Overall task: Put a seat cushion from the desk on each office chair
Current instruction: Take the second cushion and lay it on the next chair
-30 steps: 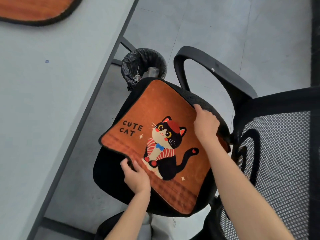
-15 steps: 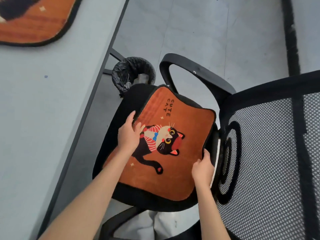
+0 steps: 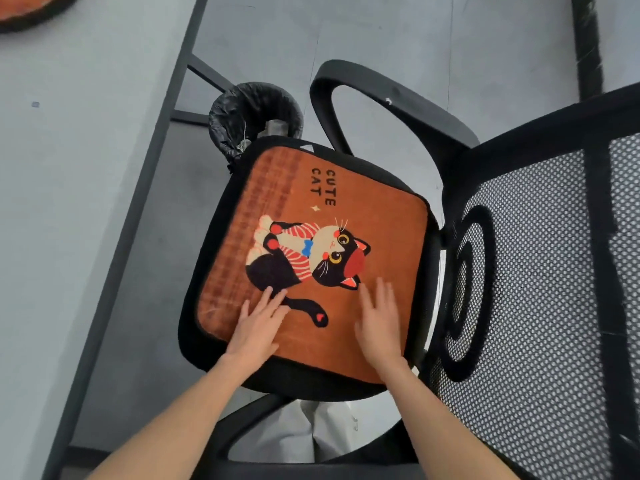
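A person's two hands lie flat on an orange seat cushion [image 3: 311, 258] printed with a cartoon cat and the words "CUTE CAT", which sits on the black seat of an office chair [image 3: 540, 271] pulled up beside a grey desk [image 3: 69, 202]. The left hand [image 3: 258, 327] rests with straight fingers on the cushion's near edge beside the cat's tail; the right hand [image 3: 379, 323] is spread flat just beside it, nearer the mesh backrest. Neither hand grips anything. The cushion lies flat and covers most of the seat, its corners roughly matching the seat's outline, with a black margin of seat showing around it

The step in hand appears to be the final smoothing or pressing down of this cushion, so this chair looks all but done. A second orange cushion [image 3: 31, 12] shows only as a sliver at the desk's far corner, at the top left of the view. The next move would likely call for lifting both hands off, turning to the desk, and taking that cushion to another chair; no second chair is in view. A bin lined with a black bag [image 3: 249, 116] stands on the floor just behind the seat, beside the desk's frame
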`<state>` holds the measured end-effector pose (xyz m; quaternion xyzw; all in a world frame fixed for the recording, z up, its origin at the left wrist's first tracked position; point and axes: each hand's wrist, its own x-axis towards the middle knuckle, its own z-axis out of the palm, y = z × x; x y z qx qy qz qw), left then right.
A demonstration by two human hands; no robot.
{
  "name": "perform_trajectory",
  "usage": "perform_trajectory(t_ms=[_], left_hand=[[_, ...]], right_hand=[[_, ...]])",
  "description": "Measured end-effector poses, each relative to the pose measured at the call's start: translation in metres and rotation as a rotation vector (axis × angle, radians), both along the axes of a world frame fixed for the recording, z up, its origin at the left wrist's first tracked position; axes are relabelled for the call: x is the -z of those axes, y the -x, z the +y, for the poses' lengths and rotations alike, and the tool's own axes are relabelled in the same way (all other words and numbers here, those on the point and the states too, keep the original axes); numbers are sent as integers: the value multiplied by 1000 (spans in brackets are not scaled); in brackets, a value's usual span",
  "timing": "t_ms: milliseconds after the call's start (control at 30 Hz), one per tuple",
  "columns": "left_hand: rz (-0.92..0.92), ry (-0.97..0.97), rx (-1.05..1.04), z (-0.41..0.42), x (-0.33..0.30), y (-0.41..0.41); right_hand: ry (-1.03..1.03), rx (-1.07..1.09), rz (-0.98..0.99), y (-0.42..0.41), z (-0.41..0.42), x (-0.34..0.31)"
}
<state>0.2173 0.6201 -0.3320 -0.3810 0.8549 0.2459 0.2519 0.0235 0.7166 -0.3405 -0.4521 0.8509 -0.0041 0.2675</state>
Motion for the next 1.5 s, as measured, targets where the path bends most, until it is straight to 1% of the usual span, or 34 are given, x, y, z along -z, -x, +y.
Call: perform_trajectory(t_ms=[67, 100, 167, 333, 433, 500, 600, 667, 733, 800, 833, 867, 933, 1067, 1267, 1400, 1500], left_hand=[[-3, -50, 152, 0, 2, -4], [-13, -55, 198, 1, 3, -5], [-27, -43, 239, 2, 5, -7], [-19, -62, 317, -2, -1, -11], [1, -115, 291, -2, -2, -15], [36, -143, 233, -2, -4, -15], [100, -199, 79, 7, -11, -15], [87, -205, 48, 16, -9, -18], [111, -170, 102, 27, -3, -23], [43, -105, 189, 31, 0, -28], [11, -34, 194, 32, 1, -28], [23, 18, 175, 33, 4, -28], [69, -14, 164, 35, 5, -28], [-61, -13, 168, 35, -1, -21], [-131, 6, 174, 29, -5, -18], [-141, -12, 138, 31, -6, -17], [-121, -48, 105, 37, -4, -21]], right_hand=[[-62, -246, -98, -19, 2, 1], [-111, -303, -125, -28, 3, 1], [-176, -326, -136, -41, 6, 4], [-215, -426, -170, -53, 14, 5], [-218, -464, -164, -54, 18, 6], [-226, -478, -161, -54, 17, 5], [-260, -509, -153, -46, 16, 1], [-281, -528, -151, -41, 18, -1], [-311, -535, -146, -42, 21, -2], [-343, -528, -145, -45, 23, -2], [-352, -522, -147, -46, 22, -2], [-362, -520, -154, -46, 22, -3], [-380, -518, -176, -45, 20, -3], [-396, -499, -184, -47, 24, -6], [-385, -490, -160, -54, 30, -6], [-394, -475, -171, -58, 29, -5], [-361, -464, -186, -57, 33, -3]])
